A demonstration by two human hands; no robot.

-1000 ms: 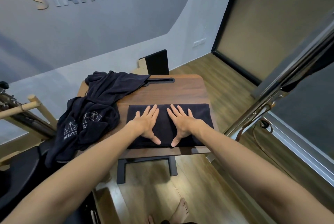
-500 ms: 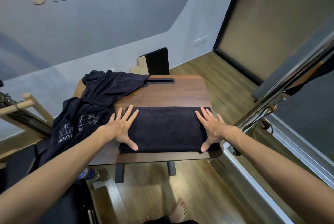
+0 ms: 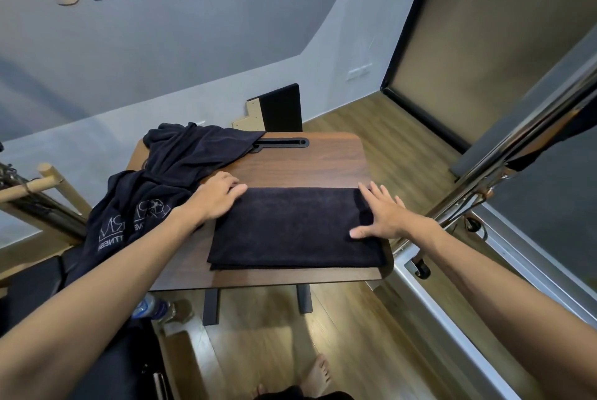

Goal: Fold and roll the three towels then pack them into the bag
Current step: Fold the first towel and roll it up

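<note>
Change since earlier: both hands have moved apart from the middle of the folded towel [image 3: 295,228] to its two short ends; the left hand has also gone up to the far left corner.
Head view, left hand [image 3: 217,196]: it lies at the far left corner of the towel, fingers curled a little over the edge; I cannot tell if it pinches the cloth.
Head view, right hand [image 3: 382,214]: flat on the right end, fingers straight and spread, thumb pointing left.
Folded towel: dark rectangle, lying flat on the near half of the wooden table [image 3: 300,170].
Other towels [image 3: 155,186]: unfolded dark heap on the table's left side, hanging over its left edge, with white print.
Floor: a water bottle [image 3: 149,308] lies under the table's left side.
</note>
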